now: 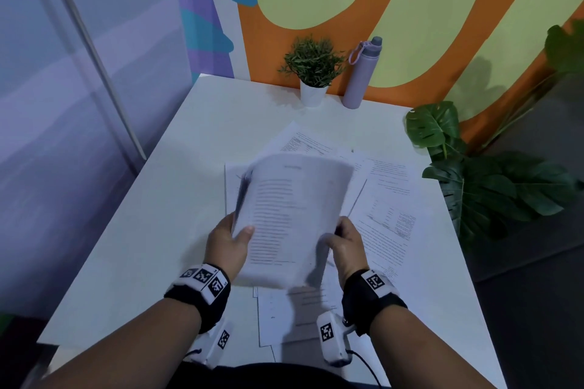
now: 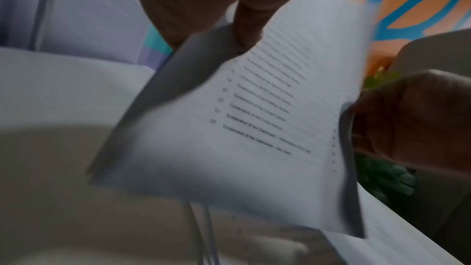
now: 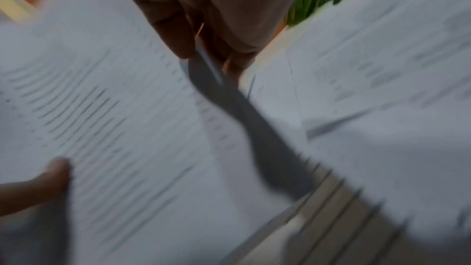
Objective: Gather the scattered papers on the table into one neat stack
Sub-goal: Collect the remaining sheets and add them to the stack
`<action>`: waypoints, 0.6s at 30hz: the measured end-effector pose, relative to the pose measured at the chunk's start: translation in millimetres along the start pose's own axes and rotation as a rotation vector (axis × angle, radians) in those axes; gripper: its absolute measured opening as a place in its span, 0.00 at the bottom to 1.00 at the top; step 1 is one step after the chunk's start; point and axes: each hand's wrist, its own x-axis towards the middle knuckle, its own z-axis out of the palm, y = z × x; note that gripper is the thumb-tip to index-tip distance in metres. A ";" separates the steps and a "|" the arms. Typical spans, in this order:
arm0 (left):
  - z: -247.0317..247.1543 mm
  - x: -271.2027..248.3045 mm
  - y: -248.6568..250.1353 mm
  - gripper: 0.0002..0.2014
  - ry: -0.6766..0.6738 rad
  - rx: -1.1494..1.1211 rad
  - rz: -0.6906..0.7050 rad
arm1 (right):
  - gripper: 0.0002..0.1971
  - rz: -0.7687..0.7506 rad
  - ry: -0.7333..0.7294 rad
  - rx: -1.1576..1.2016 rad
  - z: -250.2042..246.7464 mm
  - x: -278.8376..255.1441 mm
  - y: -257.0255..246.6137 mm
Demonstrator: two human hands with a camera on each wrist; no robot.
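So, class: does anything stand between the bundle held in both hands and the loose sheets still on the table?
Nothing visible does. The bundle hangs directly over the loose sheets; the potted plant and bottle stand apart at the table's far edge.

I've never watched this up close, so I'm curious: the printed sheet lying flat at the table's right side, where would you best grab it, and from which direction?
Judging by its pose, take the right-hand sheet by its near right corner, coming from the table's right edge. It lies flat, so a corner probably has to be lifted or slid first. Its left edge is tucked among other loose papers, while the right side is uncovered. Both hands now hold the bundle.
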 end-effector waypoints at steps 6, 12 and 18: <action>-32.7 9.1 -7.8 0.10 0.131 0.095 -0.064 | 0.26 0.072 -0.025 -1.122 -62.5 27.2 26.2; -54.9 -0.4 -28.1 0.14 0.168 0.095 -0.142 | 0.28 0.166 -0.292 -1.492 -74.9 27.0 59.5; -77.6 -6.8 -41.8 0.13 0.208 0.083 -0.190 | 0.25 0.067 -0.335 -1.536 -11.7 9.1 58.1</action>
